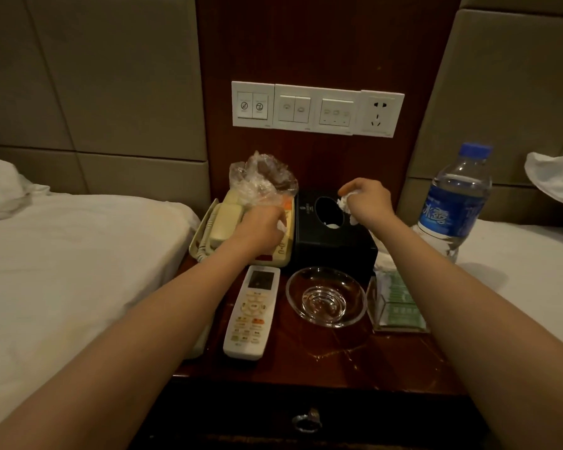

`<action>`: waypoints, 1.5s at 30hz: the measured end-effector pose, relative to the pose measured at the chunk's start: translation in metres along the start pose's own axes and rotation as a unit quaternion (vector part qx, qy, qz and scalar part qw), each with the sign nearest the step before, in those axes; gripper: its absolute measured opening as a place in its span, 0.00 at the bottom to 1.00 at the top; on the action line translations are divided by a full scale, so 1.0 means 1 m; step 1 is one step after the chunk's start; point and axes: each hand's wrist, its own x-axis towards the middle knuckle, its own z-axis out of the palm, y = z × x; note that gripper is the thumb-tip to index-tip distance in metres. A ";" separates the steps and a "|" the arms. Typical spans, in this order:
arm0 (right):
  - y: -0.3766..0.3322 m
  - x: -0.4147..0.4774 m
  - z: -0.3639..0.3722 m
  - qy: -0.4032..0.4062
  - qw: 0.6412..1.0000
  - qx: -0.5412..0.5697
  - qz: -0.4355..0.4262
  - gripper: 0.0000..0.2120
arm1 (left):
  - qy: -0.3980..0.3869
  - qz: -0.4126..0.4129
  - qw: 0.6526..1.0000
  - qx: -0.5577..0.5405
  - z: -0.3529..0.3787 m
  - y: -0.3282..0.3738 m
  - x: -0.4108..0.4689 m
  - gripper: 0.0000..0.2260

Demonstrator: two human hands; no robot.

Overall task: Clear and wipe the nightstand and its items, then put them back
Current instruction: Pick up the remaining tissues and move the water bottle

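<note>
- Where the nightstand [322, 358] meets the wall panel, the telephone [228, 219] occupies the back left corner, with its handset lying in the cradle.
- A crumpled plastic bag [260, 180] rests on the rear part of the telephone.
- The left hand [262, 225] is over the telephone keypad with its fingers curled. A white scrap [281, 226] shows pinched at the fingertips. Whether the hand also grips the bag cannot be told.
- The black tissue box [332, 241] stands along the back edge, touching the right side of the telephone. Its oval opening faces up.
- The right hand [368, 198] is above the box, just right of the opening, with its fingers clamped on a crumpled tissue [346, 203].
- The remote control [252, 313] lies face up near the left edge, in front of the telephone.
- The glass ashtray [325, 297] sits at the centre, in front of the tissue box and just beside the remote control.
- A clear holder [397, 303] with green packets stands at the right edge, near the ashtray.
- A water bottle [452, 203] with a blue cap stands upright on the bed [517, 254] just beyond the right edge.
- A switch panel [316, 108] is fixed to the wall above the back edge.
</note>
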 end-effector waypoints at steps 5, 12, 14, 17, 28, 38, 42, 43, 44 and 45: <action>-0.007 0.003 0.024 -0.021 1.000 -0.014 -0.009 0.16 | 0.041 -0.009 0.998 0.056 -0.016 -0.003 0.012 0.12; -0.002 -0.007 0.031 -0.044 0.999 -0.016 -0.028 0.13 | 0.028 -0.003 0.991 0.129 -0.013 -0.016 0.018 0.11; 0.001 -0.014 0.029 -0.043 0.999 -0.001 -0.020 0.11 | 0.070 -0.010 0.995 0.071 -0.021 -0.013 0.015 0.11; 0.002 -0.026 0.026 -0.035 0.999 0.033 0.002 0.13 | 0.126 -0.014 0.992 -0.028 -0.043 -0.008 0.007 0.11; -0.021 -0.084 0.004 -0.006 0.989 0.118 -0.085 0.46 | 0.115 0.041 0.953 -0.277 -0.104 0.043 -0.075 0.07; -0.007 -0.172 -0.012 0.000 0.979 0.191 -0.073 0.03 | 0.029 -0.011 0.900 -0.435 -0.112 0.077 -0.164 0.12; 0.004 -0.217 -0.016 -0.075 0.971 0.222 -0.048 0.11 | -0.019 -0.100 0.871 -0.481 -0.097 0.077 -0.201 0.10; 0.008 -0.229 -0.021 -0.118 0.968 0.219 -0.040 0.10 | -0.038 -0.120 0.860 -0.495 -0.092 0.075 -0.212 0.10; 0.014 -0.240 -0.026 -0.168 0.961 0.218 -0.034 0.09 | -0.061 -0.138 0.849 -0.507 -0.088 0.072 -0.224 0.11; 0.022 -0.249 -0.032 -0.220 0.953 0.208 -0.029 0.07 | -0.083 -0.152 0.839 -0.516 -0.082 0.068 -0.236 0.11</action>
